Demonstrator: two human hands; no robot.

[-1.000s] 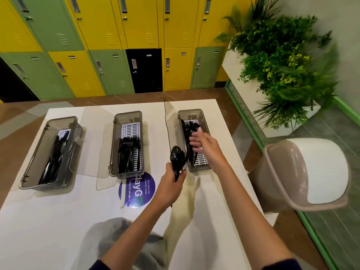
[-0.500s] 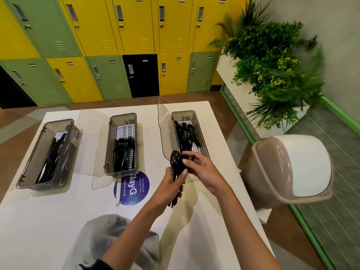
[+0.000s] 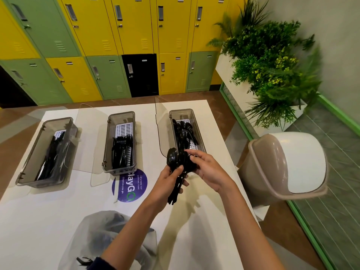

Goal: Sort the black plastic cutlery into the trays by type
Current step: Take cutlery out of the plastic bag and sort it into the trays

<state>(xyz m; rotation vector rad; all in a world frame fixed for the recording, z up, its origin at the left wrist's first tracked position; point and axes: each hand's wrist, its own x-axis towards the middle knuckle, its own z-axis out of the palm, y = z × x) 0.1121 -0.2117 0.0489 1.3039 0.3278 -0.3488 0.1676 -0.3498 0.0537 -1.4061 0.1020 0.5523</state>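
Gripping a bundle of spoons (image 3: 172, 157) by the handles, the left hand (image 3: 167, 181) has fingers and thumb wrapped tight round them, with the bowls up and the handle ends pointing down at the table (image 3: 48, 211). The right hand (image 3: 209, 170) is on it too, fingers curled over the bowls at the top of the bundle and pinching there. All of this hangs in the air just in front of the right tray (image 3: 181, 114), which holds loose spoons on a white slotted insert, its clear lid standing open on the left side. The middle tray (image 3: 121, 117) has forks piled at the near end. The left tray (image 3: 33, 151) has dark cutlery lying lengthwise, knives by the look of it. A round purple sticker (image 3: 129, 186) sits just below the middle tray. A clear plastic bag (image 3: 101, 230) lies crumpled at the near edge. Off to the right of the table stands a beige swing-lid bin (image 3: 272, 162).
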